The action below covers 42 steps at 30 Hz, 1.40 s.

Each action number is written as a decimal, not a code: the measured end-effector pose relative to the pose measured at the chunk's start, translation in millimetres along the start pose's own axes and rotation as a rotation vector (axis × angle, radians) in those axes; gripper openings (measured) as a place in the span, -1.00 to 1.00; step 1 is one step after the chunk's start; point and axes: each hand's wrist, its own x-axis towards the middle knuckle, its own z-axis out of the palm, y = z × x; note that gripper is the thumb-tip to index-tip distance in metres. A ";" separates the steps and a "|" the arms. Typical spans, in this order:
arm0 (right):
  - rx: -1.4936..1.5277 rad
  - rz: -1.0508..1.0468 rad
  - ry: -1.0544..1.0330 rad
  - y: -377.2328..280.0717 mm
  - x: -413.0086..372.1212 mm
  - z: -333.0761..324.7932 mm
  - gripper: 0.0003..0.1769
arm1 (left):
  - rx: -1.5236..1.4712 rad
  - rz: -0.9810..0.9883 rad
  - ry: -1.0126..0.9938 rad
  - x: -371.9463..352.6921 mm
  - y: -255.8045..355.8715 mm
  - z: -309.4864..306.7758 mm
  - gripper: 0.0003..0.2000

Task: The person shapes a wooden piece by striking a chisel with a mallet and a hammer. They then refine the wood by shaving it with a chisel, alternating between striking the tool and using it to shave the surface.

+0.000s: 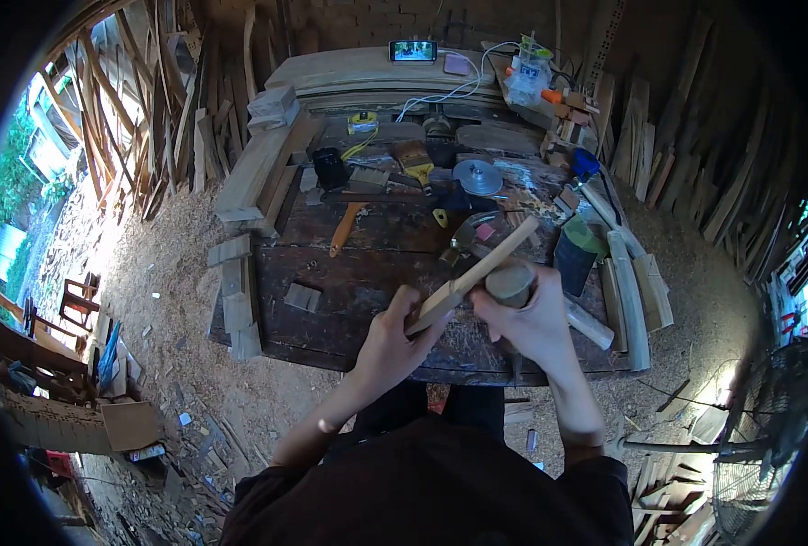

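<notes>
A pale wooden strip (493, 258) slants across the near part of the workbench, its lower end held in my left hand (398, 338). Partway along it, a step or joint shows close to my left fingers. My right hand (530, 318) is wrapped round a thick, round wooden block (510, 283), whose flat end faces up toward me. The block sits right beside the strip, overlapping its edge in this view. A light wooden rod (590, 325) sticks out past the right hand, its other end hidden behind that hand.
On the dark workbench (331, 268) lie an orange-handled tool (343, 231), a brush (414, 162), a metal disc (478, 178), a tape measure (362, 124) and a small wood block (303, 298). Boards line both sides. A phone (413, 51) stands at the back; a fan (759, 455) is at right.
</notes>
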 end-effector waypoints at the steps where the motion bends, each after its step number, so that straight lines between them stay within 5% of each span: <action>1: 0.070 0.049 0.031 1.7 1.4 -1.1 -0.89 | -0.036 0.086 0.056 -1.5 3.3 -1.8 -0.78; 8: 0.082 0.078 -0.002 3.7 2.5 -1.7 -0.88 | 0.172 0.283 0.058 -8.5 1.1 -22.5 -0.71; 17: 0.316 -0.300 0.470 -21.1 -15.3 -23.6 -0.80 | 0.426 0.227 -0.118 -19.1 -22.5 -15.9 -0.73; 26: 0.516 -0.568 0.196 12.0 -11.9 -21.1 -0.83 | 0.425 0.235 -0.187 -20.6 -33.9 -3.2 -0.60; 42: 0.391 -0.510 0.166 23.4 1.1 -5.0 -0.79 | 0.496 0.274 -0.181 -20.4 -38.6 -2.5 -0.60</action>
